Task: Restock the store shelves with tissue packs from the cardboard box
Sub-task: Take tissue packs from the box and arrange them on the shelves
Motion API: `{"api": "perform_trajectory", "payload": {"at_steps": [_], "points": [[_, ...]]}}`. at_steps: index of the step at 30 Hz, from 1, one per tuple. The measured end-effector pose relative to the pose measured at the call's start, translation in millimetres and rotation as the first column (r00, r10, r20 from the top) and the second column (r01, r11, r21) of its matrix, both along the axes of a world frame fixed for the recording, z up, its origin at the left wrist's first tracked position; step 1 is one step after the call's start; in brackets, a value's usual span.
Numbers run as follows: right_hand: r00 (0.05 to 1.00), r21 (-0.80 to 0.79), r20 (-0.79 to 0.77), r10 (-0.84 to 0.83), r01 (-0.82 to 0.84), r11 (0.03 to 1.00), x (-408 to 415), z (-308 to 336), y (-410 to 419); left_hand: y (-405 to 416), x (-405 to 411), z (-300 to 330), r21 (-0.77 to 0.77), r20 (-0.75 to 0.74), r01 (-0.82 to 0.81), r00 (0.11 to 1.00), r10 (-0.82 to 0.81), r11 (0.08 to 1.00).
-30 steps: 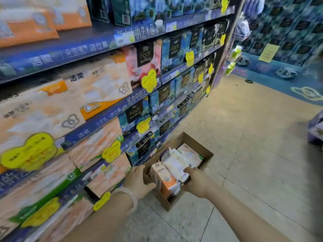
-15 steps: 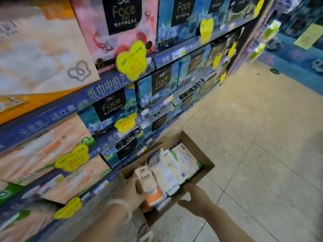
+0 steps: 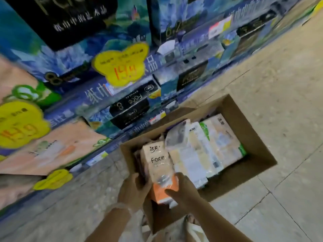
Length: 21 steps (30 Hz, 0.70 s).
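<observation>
**Both hands closing on one tissue pack**

Left hand (image 3: pixel 134 189) and right hand (image 3: pixel 181 191) now clamp the orange-ended tissue pack (image 3: pixel 160 170) from opposite sides; half a second ago the right hand hung free outside the cardboard box (image 3: pixel 258 142). Judged: extraction beginning. The pack stands between the palms, at the box's near-left corner, beside the shelves (image 3: pixel 97 96).

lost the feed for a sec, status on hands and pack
Left hand and right hand gripping orange Face pack. Pack in cardboard box. Nothing blocking.

Matt brown cardboard box (image 3: pixel 248 126); glossy plastic-wrapped tissue pack (image 3: pixel 160 165); rough speckled floor tiles (image 3: pixel 279 75).
</observation>
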State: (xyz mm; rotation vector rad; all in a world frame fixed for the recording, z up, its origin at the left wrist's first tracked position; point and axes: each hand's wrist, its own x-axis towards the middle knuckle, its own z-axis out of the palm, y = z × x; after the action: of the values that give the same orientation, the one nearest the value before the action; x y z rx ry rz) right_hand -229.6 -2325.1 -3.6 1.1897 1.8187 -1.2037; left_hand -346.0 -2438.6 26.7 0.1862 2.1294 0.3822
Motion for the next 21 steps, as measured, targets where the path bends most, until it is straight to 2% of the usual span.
{"api": "perform_trajectory", "payload": {"at_steps": [4,9,15,21], "points": [[0.999,-0.003,-0.022,-0.04,0.04,0.999,-22.5,-68.0,-11.2,0.9,-9.9,-67.2,-0.005,-0.105,0.022,0.994,-0.023,1.0],[0.988,0.186,-0.032,-0.149,0.153,0.971,-43.4,-110.5,-19.6,-1.0,-26.8,-116.7,-0.084,-0.338,0.163,0.923,-0.182,0.983],[0.971,0.297,0.054,-0.234,0.208,0.932,-57.3,-128.4,-34.1,-1.4,-22.7,-139.1,-0.084,-0.389,0.257,0.881,-0.269,0.963],[0.957,0.381,0.096,-0.274,0.219,0.898,-64.8,-148.0,-40.3,1.5,-18.0,-139.4,0.012,-0.384,0.16,0.912,-0.143,0.987]]}}
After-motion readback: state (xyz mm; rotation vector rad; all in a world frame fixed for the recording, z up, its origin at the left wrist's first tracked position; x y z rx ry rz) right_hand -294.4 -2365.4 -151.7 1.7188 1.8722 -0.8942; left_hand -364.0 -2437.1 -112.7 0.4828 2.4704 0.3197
